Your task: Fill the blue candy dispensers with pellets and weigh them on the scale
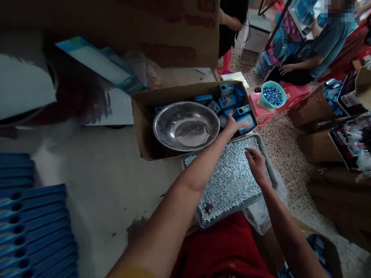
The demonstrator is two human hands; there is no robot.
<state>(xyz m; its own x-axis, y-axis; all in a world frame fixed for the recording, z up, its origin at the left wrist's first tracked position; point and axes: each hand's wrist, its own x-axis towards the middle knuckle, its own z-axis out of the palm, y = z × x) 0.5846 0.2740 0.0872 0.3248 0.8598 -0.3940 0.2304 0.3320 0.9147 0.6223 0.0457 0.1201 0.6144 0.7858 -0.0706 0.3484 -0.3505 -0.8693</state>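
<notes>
Looking down from the head cam. Reaching the left hand (pixel 232 125) forward into the near right corner of an open cardboard carton (pixel 139 116). Pressing its fingers against the near end of a small blue-and-white box (pixel 247 122), so the box is just past the fingertips and touching them. Can't tell whether clamped on it or only resting there, too dim and small. Sharing that carton with more little blue boxes (pixel 227 101) and a big steel bowl (pixel 185 125) just left of the hand.

Hovering the right hand (pixel 256 164) low over a grey tray (pixel 272 173) full of pale pellets (pixel 228 181), just this side of the carton. Holding the fingers loosely apart and curled downward, nothing visibly pinched between them, tips just above or on the pellets, hard to say which. Red cloth (pixel 223 247) right at the tray's near edge.

Spotting a stack of dark blue flat cards (pixel 31 224) off to the left. Farther back, a teal bowl of blue bits (pixel 272 94) on a pink stool (pixel 256 110), plus another seated person (pixel 327 42), well apart from both hands.
</notes>
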